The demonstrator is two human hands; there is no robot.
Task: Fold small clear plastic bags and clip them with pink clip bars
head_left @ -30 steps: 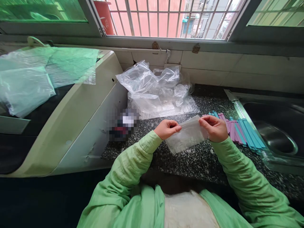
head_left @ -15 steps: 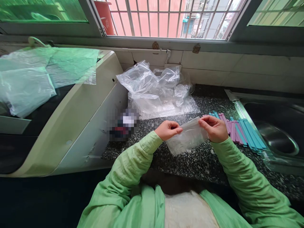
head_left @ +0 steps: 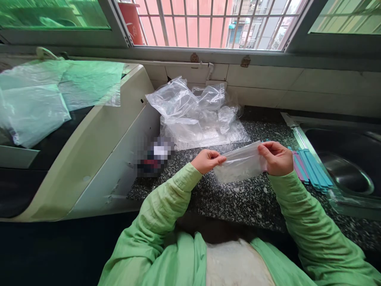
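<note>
While the left hand [head_left: 206, 160] and right hand [head_left: 276, 158] each pinch a top corner of the small clear plastic bag [head_left: 239, 166] above the speckled granite counter [head_left: 238, 198], its mouth seems stretched flat for closing; next, a blue and purple sealing clip [head_left: 309, 167] beside the right hand.

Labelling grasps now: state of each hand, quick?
Left hand: closed, pinching the left edge of the clear plastic bag.
Right hand: closed, pinching the bag's right edge.
</note>
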